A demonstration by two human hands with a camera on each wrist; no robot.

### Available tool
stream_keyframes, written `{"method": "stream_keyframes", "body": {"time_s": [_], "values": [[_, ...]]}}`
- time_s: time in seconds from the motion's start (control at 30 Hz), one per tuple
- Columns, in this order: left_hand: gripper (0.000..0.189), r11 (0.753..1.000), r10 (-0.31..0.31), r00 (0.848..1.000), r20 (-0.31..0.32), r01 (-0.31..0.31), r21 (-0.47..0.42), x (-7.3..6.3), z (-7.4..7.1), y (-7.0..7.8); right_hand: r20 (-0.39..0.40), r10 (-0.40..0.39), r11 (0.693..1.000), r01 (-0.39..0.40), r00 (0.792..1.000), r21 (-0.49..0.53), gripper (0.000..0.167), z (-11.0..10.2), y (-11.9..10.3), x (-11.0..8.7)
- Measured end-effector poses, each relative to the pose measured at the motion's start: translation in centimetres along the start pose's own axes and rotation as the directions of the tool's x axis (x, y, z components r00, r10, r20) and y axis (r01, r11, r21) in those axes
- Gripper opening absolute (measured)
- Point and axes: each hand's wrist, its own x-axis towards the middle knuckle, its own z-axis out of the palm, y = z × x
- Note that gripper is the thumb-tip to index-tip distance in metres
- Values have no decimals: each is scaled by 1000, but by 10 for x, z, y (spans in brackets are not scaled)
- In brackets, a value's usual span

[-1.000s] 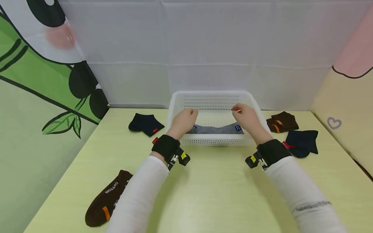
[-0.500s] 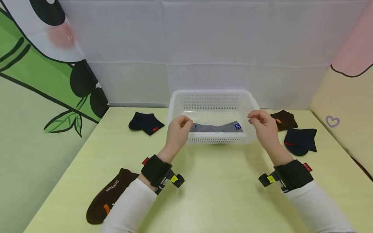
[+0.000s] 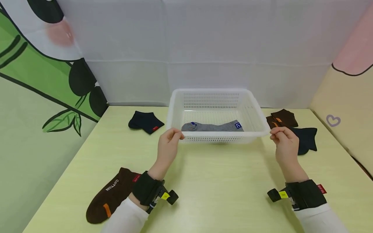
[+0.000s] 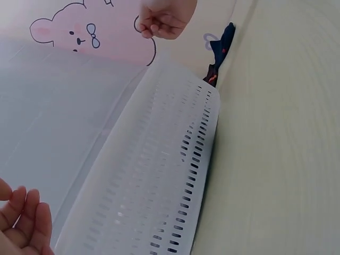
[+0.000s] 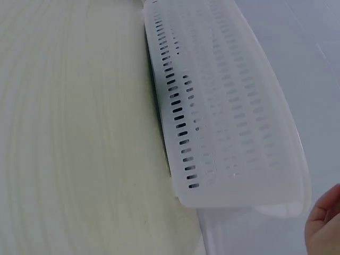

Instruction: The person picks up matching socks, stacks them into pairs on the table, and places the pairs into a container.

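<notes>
A grey sock (image 3: 212, 127) with a blue tag lies flat inside the white perforated basket (image 3: 221, 138), along its front side. My left hand (image 3: 169, 144) is at the basket's front left corner, fingers loosely bent with nothing between them. In the left wrist view those fingers (image 4: 32, 218) are apart from the basket's wall (image 4: 175, 175). At the front right corner is my right hand (image 3: 286, 145), its fingers loosely curled and holding nothing. The right wrist view has only part of the right hand (image 5: 325, 220), beside the basket's corner.
A dark navy sock (image 3: 145, 122) lies left of the basket. Brown socks (image 3: 284, 118) and another navy sock (image 3: 307, 138), partly behind my right hand, lie to the right. One large brown sock (image 3: 106, 197) rests at the front left of the table (image 3: 221, 187).
Both hands have come out from over the basket, drawing back toward me and spreading apart. The grey sock's left end, earlier behind my left hand, now shows.
</notes>
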Motion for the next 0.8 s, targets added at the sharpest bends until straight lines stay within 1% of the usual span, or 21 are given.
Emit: {"method": "stream_keyframes", "body": {"time_s": [0.1,0.17,0.23,0.33,0.4,0.5,0.57,0.6,0.67,0.8], "values": [[21,998,-40,999,-20,39,-39,-7,-1,-6,78,65,990,-74,995,122,41,-16,2,-5],[21,997,-53,998,-27,52,-58,-11,-1,-11,141,101,978,-124,985,168,41,-25,5,-9],[21,995,-71,997,-26,69,-67,-15,-1,-16,202,145,962,-186,968,199,42,-33,9,-13],[22,994,-91,996,-9,90,-66,-20,0,-23,270,208,933,-274,940,235,43,-41,17,-17],[22,992,-107,994,8,108,-60,-24,1,-26,311,230,909,-318,922,269,43,-45,21,-18],[23,991,-122,992,30,123,-49,-27,3,-30,376,243,863,-377,894,337,42,-48,27,-19],[23,990,-129,991,38,131,-50,-28,5,-33,403,252,831,-410,880,375,41,-50,31,-20],[23,989,-132,990,41,134,-54,-28,6,-35,413,261,809,-431,873,399,40,-50,33,-20],[22,989,-129,990,50,132,-71,-29,8,-40,415,286,775,-463,864,430,39,-51,37,-21],[23,987,-122,989,81,130,-100,-33,12,-48,410,322,741,-497,853,452,38,-53,42,-25]]}}
